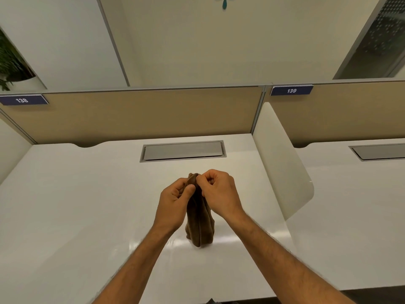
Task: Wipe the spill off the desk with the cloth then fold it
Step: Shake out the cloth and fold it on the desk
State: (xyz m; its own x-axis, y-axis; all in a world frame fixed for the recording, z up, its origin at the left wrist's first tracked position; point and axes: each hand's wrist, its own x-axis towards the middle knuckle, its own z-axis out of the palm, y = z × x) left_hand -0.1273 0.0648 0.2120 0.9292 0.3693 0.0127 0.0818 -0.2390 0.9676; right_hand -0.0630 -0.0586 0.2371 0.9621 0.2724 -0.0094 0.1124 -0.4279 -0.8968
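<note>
A brown cloth hangs bunched and upright over the middle of the white desk, its lower end touching or just above the surface. My left hand pinches the cloth's top edge from the left. From the right, my right hand pinches the same top edge, so both hands meet there. No spill shows on the desk; there is only a glossy reflection near the cloth's base.
A grey cable hatch is set into the desk at the back. A tan partition closes the rear. A white curved divider stands on the right, with a second desk beyond it.
</note>
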